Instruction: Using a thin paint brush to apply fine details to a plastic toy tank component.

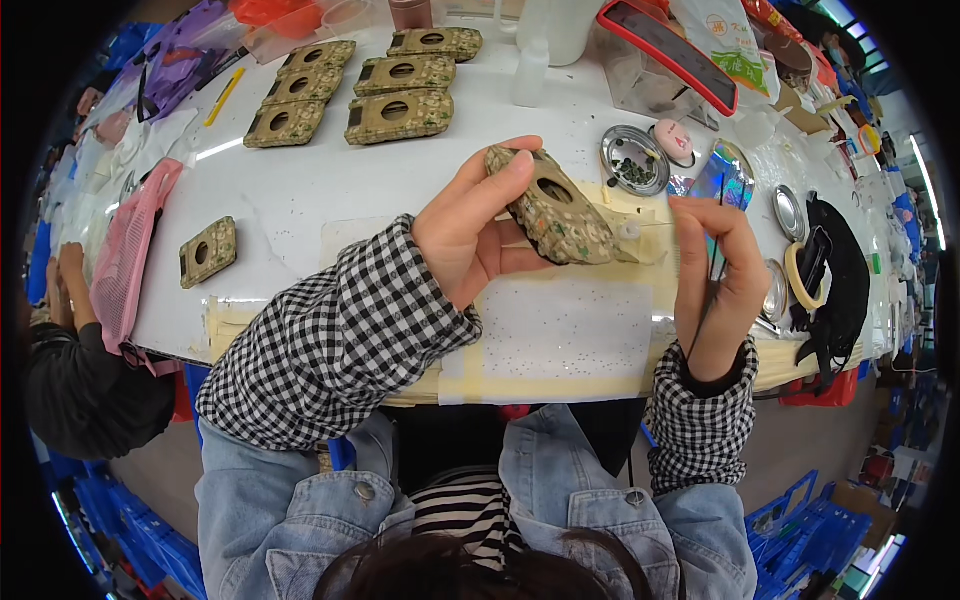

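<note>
My left hand (462, 225) grips a camouflage-patterned toy tank hull (580, 228) with a round hole in its top, tilted above the table. To its right, my right hand (728, 262) is closed around slim dark tweezers (712, 290), their tip pointing away from me. Between the hull and the right hand, a small white nozzle-like piece (628, 231) shows against yellowish tape. Beyond the hands stands a round metal dish (607, 150) of tiny dark green parts. Below them lies a white sheet (560, 345) dotted with small specks.
Several similar hulls (400, 115) stand in rows at the far left; a single hull (208, 252) lies nearer. A red-framed phone (670, 55) leans at the back right beside a white bottle (530, 75). At right is a black bag (838, 290). A pink mesh bag (130, 255) edges the left.
</note>
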The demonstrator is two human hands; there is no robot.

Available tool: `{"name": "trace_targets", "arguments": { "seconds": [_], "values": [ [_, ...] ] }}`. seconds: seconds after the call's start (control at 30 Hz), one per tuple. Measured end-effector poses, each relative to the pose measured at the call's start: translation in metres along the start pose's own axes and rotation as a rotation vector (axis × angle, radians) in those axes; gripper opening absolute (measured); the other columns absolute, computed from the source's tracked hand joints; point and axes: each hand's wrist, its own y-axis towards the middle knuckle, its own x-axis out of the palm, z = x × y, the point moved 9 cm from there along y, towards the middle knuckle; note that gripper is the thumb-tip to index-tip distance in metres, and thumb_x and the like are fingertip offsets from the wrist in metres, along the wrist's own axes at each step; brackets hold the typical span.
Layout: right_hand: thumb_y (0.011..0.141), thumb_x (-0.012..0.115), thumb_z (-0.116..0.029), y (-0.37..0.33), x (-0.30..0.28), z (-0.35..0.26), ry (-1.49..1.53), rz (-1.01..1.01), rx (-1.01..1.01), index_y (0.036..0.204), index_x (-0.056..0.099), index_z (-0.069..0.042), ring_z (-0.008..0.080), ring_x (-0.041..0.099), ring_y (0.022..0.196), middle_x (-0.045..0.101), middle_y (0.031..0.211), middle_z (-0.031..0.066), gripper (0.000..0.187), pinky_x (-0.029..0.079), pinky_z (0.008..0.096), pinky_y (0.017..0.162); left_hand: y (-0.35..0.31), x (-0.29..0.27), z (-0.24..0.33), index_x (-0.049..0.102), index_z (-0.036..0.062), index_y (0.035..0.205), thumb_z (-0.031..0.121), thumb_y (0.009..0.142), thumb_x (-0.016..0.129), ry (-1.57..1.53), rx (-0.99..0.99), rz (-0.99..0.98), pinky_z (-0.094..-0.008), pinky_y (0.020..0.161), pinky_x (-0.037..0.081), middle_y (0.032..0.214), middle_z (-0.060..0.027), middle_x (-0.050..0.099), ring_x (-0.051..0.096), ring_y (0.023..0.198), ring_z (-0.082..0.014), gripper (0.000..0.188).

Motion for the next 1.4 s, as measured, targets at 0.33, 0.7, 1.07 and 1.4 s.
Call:
{"name": "trace_targets", "arguments": {
  "seconds": [0.33,0.7,1.07,1.4],
  "values": [
    [0.073,0.075,-0.009,0.001,0.013,-0.002,-0.021,-0.087,-0.098,0.096,0.063,0.001,0.0306,0.065,0.093,0.065,0.087,0.0166,0.028,0.049,0.0314,0.079,0.007,-0.016,0.003,0.033,0.0071,0.132,0.032,0.097,0.040,-0.078,0.075,0.055,-0.0389,0.092,0.051,0.119,-0.0122,0.052,0.055,0.112,-0.0245,0.044],
    [0.074,0.023,-0.083,-0.042,-0.014,0.005,0.272,-0.125,0.272,0.125,0.037,0.007,0.0297,0.062,0.096,0.061,0.100,0.0221,0.104,0.045,0.0404,0.090,0.005,-0.018,0.013,0.040,0.0062,0.128,0.030,0.097,0.041,-0.096,0.153,0.073,-0.0417,0.095,0.049,0.117,-0.0126,0.055,0.057,0.110,-0.0257,0.039],
    [0.073,0.072,-0.005,-0.068,0.043,-0.026,0.488,-0.558,0.165,0.089,0.066,0.002,0.0234,0.061,0.078,0.066,0.084,0.0133,0.018,0.047,0.0305,0.073,0.006,-0.021,0.012,0.043,0.0052,0.126,0.028,0.097,0.041,-0.126,0.163,0.074,-0.0431,0.094,0.049,0.116,-0.0117,0.057,0.057,0.111,-0.0254,0.037],
    [0.079,0.066,-0.007,-0.071,0.066,-0.023,0.471,-0.507,0.198,0.085,0.067,0.000,0.0214,0.058,0.072,0.066,0.079,0.0090,0.008,0.044,0.0308,0.070,0.004,-0.019,0.013,0.043,0.0051,0.127,0.028,0.097,0.041,-0.121,0.176,0.062,-0.0444,0.095,0.048,0.116,-0.0113,0.056,0.056,0.111,-0.0257,0.038]
  ]
}}
